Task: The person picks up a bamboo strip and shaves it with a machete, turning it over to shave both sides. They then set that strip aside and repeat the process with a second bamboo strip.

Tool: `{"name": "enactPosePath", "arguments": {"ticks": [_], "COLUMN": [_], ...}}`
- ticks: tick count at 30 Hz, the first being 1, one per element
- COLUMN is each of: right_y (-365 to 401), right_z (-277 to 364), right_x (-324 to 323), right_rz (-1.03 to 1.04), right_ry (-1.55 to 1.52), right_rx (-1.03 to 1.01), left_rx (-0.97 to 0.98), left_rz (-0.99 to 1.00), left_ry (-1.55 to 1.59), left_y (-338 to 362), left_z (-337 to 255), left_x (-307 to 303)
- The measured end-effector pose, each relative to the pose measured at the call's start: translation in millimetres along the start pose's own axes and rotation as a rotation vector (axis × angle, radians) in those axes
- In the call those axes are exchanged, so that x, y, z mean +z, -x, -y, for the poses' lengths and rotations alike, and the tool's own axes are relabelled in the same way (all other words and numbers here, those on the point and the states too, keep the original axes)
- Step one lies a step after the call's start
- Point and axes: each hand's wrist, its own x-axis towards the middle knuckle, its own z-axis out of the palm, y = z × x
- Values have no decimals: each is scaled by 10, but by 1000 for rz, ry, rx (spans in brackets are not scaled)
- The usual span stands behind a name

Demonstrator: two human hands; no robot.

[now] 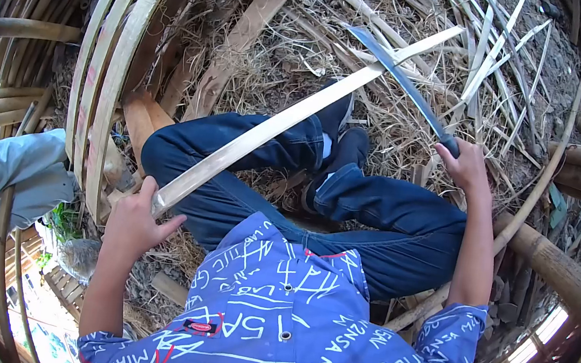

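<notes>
My left hand [129, 223] grips the near end of a long pale wooden or bamboo strip [268, 131], its thumb sticking out to the side. The strip slants up and away across my bent leg, with its far end over the shavings. My right hand [467, 168] is closed round the dark handle of a machete [407, 87]. The long blade points up and to the left, crossing the strip near its far end. In this view the blade overlaps the strip there.
Curved slats [110, 77] stand at the left beside a broad board [243, 39]. Shavings [283, 70] cover the ground, with thin split strips [494, 54] at upper right. A thick bamboo pole [551, 267] lies at right. Pale cloth [20, 175] hangs at left.
</notes>
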Motion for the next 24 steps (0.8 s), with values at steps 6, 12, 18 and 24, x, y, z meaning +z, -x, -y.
{"name": "enactPosePath", "arguments": {"ticks": [6, 12, 18, 24], "right_y": [191, 286, -243, -121], "right_z": [407, 794, 77, 237], "right_x": [91, 315, 348, 340], "right_rz": [123, 93, 45, -87], "right_ry": [-238, -204, -76, -35], "right_rx": [-51, -235, -47, -120], "left_rx": [-30, -20, -45, -48], "left_rz": [18, 63, 109, 100], "left_ry": [-3, 38, 35, 43], "left_y": [-22, -23, 65, 43], "left_z": [-78, -111, 79, 137], "left_x": [-26, -31, -32, 0]}}
